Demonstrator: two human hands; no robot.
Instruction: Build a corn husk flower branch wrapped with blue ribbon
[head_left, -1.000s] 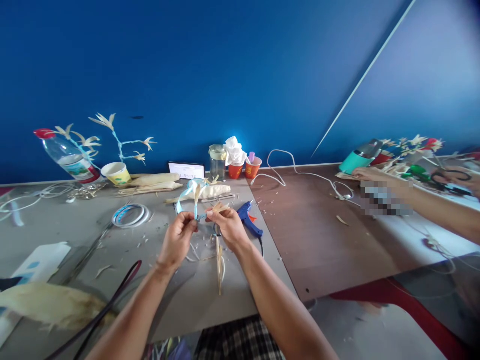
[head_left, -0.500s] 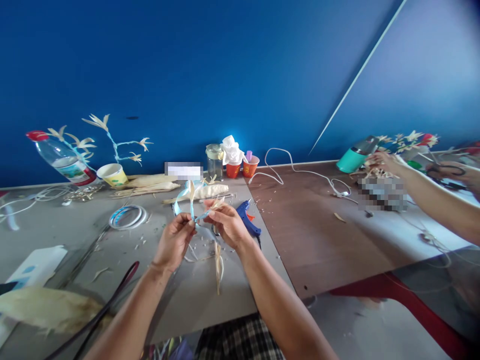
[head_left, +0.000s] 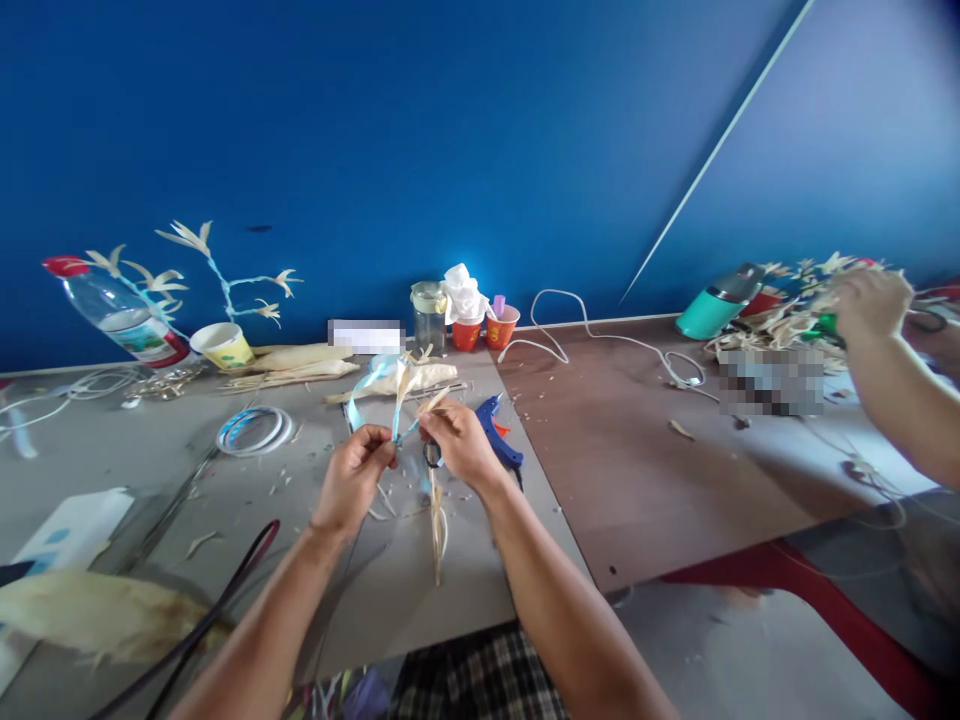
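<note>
Between my two hands is a craft flower stem (head_left: 396, 418) wrapped in light blue tape, with pale, dry husk-like petals at its tips. My left hand (head_left: 354, 475) is closed in a pinch at the point where the branches meet. My right hand (head_left: 463, 440) pinches the right branch just below its petals, its fingertips partly covering them. A loop of light blue tape (head_left: 357, 405) rises behind my left fingers. Just under my right fingers shows a small dark ring (head_left: 433, 455), perhaps a scissor handle. Beyond my right hand lies a blue glue gun (head_left: 495, 430).
Tape rolls (head_left: 255, 432) lie left of my hands. Finished stems stand in a yellow paper cup (head_left: 223, 346) beside a tilted bottle (head_left: 131, 320). Red cups (head_left: 501, 328) line the wall. At right, a co-worker's hand (head_left: 874, 300) reaches over husk scraps near a green flask (head_left: 712, 310).
My hands keep hold of the stem; it has shifted slightly right and my right fingers have closed further over the petals. The co-worker's hand has moved right, away from the flask.
</note>
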